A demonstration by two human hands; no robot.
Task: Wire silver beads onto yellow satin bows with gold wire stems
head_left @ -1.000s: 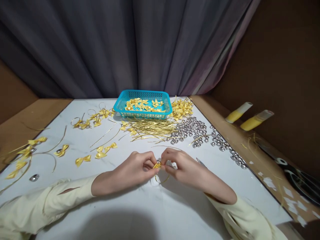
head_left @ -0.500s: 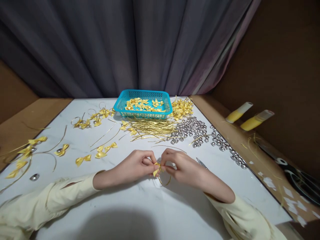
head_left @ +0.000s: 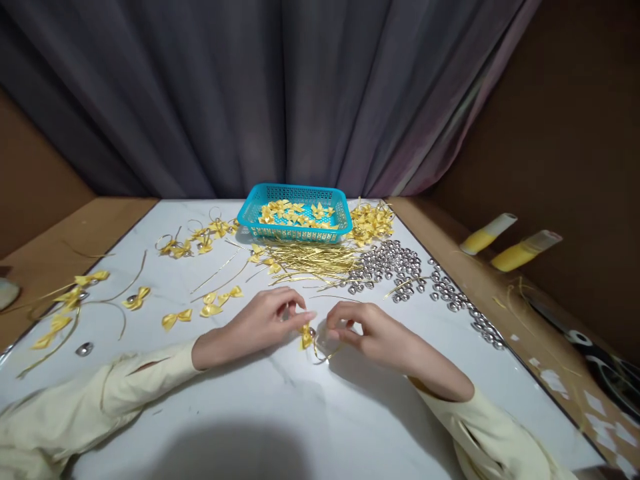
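A yellow ribbon bow point(head_left: 305, 339) with a small silver piece at its centre is at my left hand point(head_left: 270, 320), just under the thumb. The left fingers are closed around its upper part, though their exact contact is partly hidden. From the bow a thin gold cord point(head_left: 323, 360) curves in a loop towards the right. My right hand point(head_left: 370, 330) is beside it, apart from the bow. Its thumb and index finger are drawn together; whatever lies between them is too small to make out. Loose yellow bows point(head_left: 177, 319) lie left of my hands.
A blue basket point(head_left: 295, 235) with yellow bows stands at the back. Before it lie gold cords point(head_left: 313, 260), with silver heart-shaped pieces point(head_left: 393, 260) and more bows point(head_left: 371, 223) to the right. Two yellow-filled tubes point(head_left: 525, 250) and black-handled scissors point(head_left: 595, 353) are at the right edge.
My right hand has drawn away from the bow to the right, leaving a gap between the hands. The left thumb has stretched out above the bow. The view has shifted slightly.
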